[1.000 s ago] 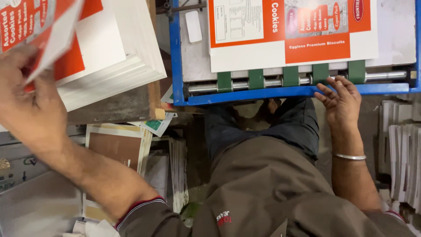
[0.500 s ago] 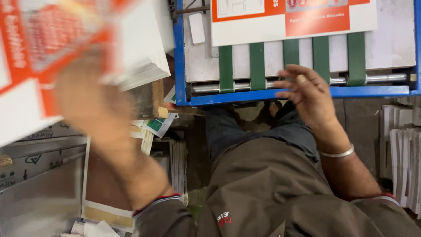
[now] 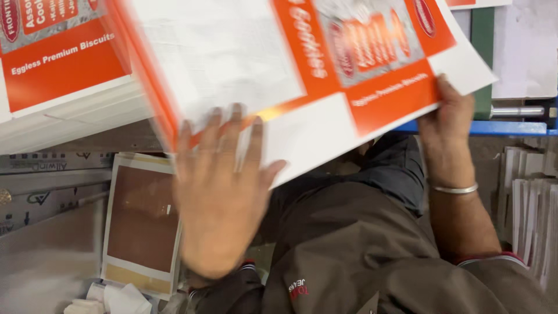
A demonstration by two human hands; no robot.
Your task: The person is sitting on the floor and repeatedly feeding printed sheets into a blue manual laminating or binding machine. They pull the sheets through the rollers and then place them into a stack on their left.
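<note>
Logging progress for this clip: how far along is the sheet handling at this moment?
Done: nothing finished shows on the blue machine table. In hand: one printed orange and white carton sheet, blurred, with the left hand flat under its near edge and the right hand at its right corner. Left: a thick stack of similar sheets at the left side.

Printed sheet stack (image 3: 64, 110) on cardboard (image 3: 87, 142)

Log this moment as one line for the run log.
left hand: under printed carton sheet | right hand: gripping sheet's right edge | sheet stack: at left
</note>
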